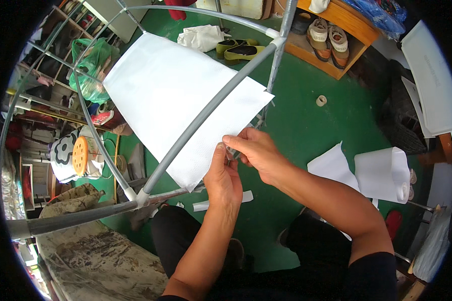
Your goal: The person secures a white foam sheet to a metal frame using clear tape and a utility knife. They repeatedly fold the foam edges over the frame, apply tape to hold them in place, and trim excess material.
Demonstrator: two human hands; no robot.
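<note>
A large white sheet [165,95] with a finely textured surface is spread within a grey tubular metal frame [213,108]. One bar of the frame crosses above the sheet. Both hands meet at the sheet's near edge. My left hand [222,178] is closed there, thumb up and fingers curled. From the right, my right hand [258,154] pinches the same edge, its thumb tip close to the left thumb. The fingers partly hide what lies between and under them.
A white roll [381,173] and a loose white piece [334,165] lie at right; a tape roll [321,101] sits on the green floor. Shoes stand on a wooden shelf [331,62]. At left are a green plastic bag [88,65] and an orange round-topped stool [80,155].
</note>
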